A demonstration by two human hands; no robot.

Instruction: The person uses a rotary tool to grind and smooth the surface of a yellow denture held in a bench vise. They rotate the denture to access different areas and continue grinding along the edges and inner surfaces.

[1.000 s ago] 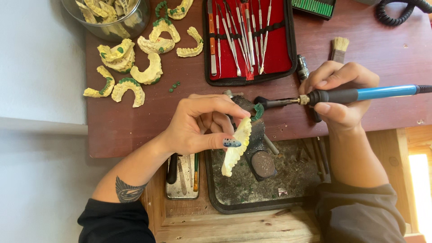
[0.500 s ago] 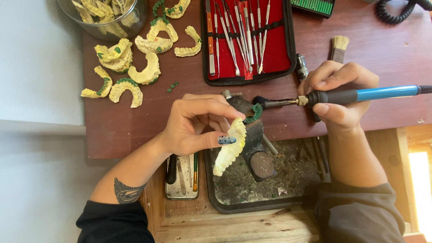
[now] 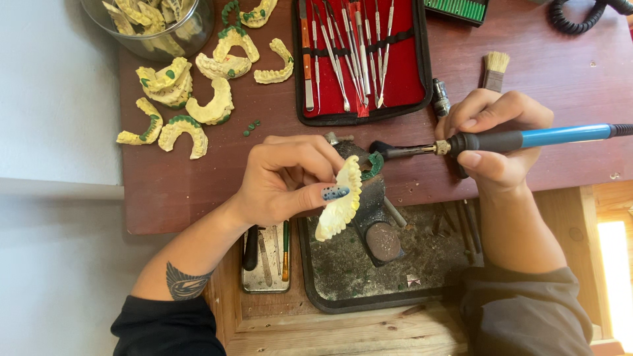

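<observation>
casts on table: loose pile of pale yellow dental casts (image 3: 191, 99) with green wax rims, far left on the red-brown table (image 3: 560, 72), well apart from both hands.
left hand: left hand (image 3: 283, 181) closed around a pale dental cast (image 3: 339, 207), thumb pressed on its near face, fingers curled behind.
held cast: tilted, long axis running from upper right down to lower left, above the dark tray (image 3: 356, 277); upper end carrying a green wax arch (image 3: 374, 165).
gap: iron tip just right of the wax arch, touching or nearly so, cannot tell which.
wax iron: blue-handled wax iron (image 3: 508, 140) lying almost level, long axis left to right, metal tip pointing left at the cast.
right hand: right hand (image 3: 501, 142) clamped on the iron's dark grip, pen-style, thumb beneath.
nearer hand: left hand on the cast itself; right hand well back along the handle, reaching it only through the tip.
behind: red instrument case (image 3: 402, 72) and small brush (image 3: 494, 69), beyond the iron.
</observation>
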